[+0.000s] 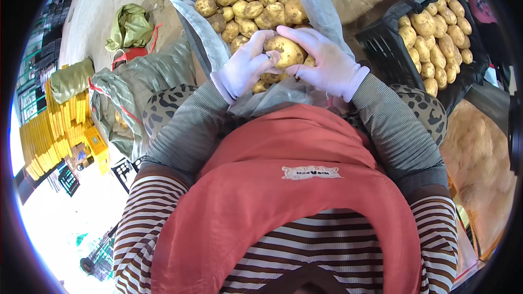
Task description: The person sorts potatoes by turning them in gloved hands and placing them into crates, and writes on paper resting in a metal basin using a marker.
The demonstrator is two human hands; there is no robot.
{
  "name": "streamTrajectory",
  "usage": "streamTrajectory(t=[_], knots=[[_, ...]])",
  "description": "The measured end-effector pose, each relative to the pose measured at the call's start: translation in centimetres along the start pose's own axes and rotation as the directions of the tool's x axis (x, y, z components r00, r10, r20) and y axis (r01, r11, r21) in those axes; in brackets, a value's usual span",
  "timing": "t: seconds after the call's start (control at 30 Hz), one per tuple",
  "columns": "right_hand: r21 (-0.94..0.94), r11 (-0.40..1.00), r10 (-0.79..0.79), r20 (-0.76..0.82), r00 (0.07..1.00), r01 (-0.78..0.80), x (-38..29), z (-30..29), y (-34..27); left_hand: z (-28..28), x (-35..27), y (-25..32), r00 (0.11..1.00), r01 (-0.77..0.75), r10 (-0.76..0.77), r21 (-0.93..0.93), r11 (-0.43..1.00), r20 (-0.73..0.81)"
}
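Between my two gloved hands is a large potato [284,52] with brown, dirty patches on its skin. My left hand [249,63] wraps its left side, with the thumb across the front. My right hand [320,59] curves over the right side, fingers on top and thumb low. Below the hands lies a heap of loose potatoes [253,8] in a crate lined with pale blue-grey plastic sheeting [320,4]. Part of the heap is hidden by the hands and the held potato.
At right, a black plastic crate [374,51] holds more potatoes [437,45] in a dark liner. On the left lie a grey-green woven sack [163,67] and a crumpled green bag [130,26]. Stacked yellow crates [61,126] stand farther left. My patterned knees flank the lined crate.
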State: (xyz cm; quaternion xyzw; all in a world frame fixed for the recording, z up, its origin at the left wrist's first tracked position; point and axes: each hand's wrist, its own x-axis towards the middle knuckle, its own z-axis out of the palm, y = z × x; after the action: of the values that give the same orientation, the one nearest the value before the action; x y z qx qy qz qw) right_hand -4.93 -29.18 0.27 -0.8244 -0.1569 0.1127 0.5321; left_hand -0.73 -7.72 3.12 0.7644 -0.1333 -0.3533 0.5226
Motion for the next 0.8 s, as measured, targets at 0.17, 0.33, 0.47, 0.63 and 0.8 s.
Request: streamTrajectory(t=[0.17, 0.33, 0.47, 0.63, 0.8], knots=[[-0.046, 0.999, -0.005, 0.050, 0.999, 0.007, 0.0, 0.6, 0.1, -0.1, 0.1, -1.1, 0.993, -0.100, 0.109, 0.177, 0.979, -0.037], [0.105, 0.994, -0.003, 0.028, 1.000, 0.000, 0.5, 0.2, 0.6, -0.2, 0.1, -1.2, 0.993, -0.055, 0.076, 0.217, 0.975, -0.093], [0.166, 0.985, -0.043, -0.016, 0.999, 0.045, 0.5, -0.3, 0.6, 1.3, 0.1, -1.1, 0.988, 0.001, -0.077, -0.501, 0.866, -0.131], [0.129, 0.992, 0.019, -0.057, 0.998, -0.012, 0.1, 1.1, 0.1, 0.7, 0.6, -3.0, 0.988, -0.064, 0.075, 0.081, 0.995, -0.138], [0.474, 0.857, 0.218, 0.023, 0.976, -0.203, 0.4, 1.5, 0.6, -0.6, 0.9, -5.3, 0.811, -0.315, 0.584, 0.825, 0.470, -0.023]])
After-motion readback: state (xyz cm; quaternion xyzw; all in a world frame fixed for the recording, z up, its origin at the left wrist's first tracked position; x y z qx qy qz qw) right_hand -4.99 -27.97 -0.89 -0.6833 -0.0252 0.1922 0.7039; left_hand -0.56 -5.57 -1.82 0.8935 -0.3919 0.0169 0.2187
